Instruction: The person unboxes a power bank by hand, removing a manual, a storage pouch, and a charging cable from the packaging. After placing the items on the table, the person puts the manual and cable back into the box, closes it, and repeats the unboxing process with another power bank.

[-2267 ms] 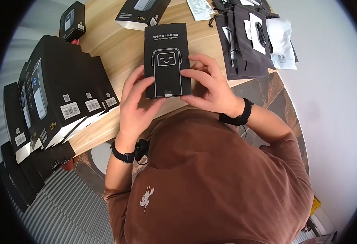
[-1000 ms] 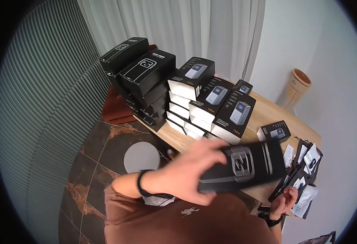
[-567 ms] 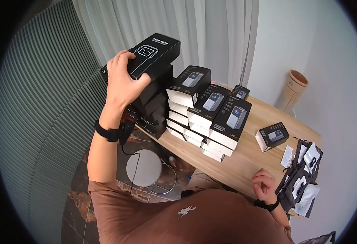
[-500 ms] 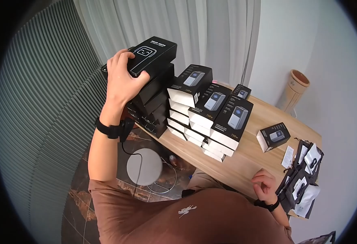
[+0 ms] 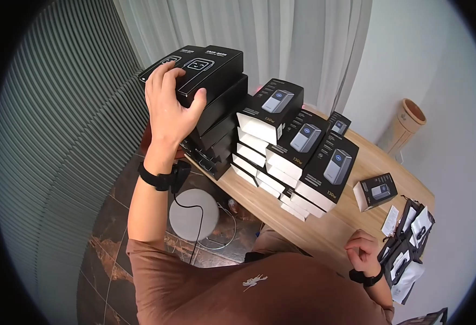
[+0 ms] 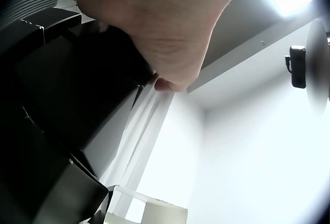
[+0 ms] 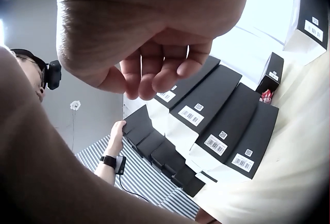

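Observation:
At the upper left of the head view, a black box (image 5: 208, 69) with a white smiling-face drawing lies flat on top of a stack of dark boxes (image 5: 216, 138). My left hand (image 5: 167, 105) spans its near end, thumb at the right edge and fingers bent over the left edge, beside a second face-printed box (image 5: 168, 60). The left wrist view shows the palm's underside against the dark stack; most fingers are hidden there. My right hand (image 5: 363, 250) hovers by the table's front edge with loosely curled fingers and holds nothing.
Several black boxes with white ends (image 5: 324, 168) are stacked at the table's (image 5: 289, 230) middle. A lone box (image 5: 376, 191), a paper slip (image 5: 390, 220) and dark pouches with white packets (image 5: 406, 244) lie to the right. A round stool (image 5: 193, 215) stands below the table edge.
The face-printed box was held in both hands before me; my left hand carried it left onto the dark stack. My right hand let go and stayed near the table's edge. The head view swung left.

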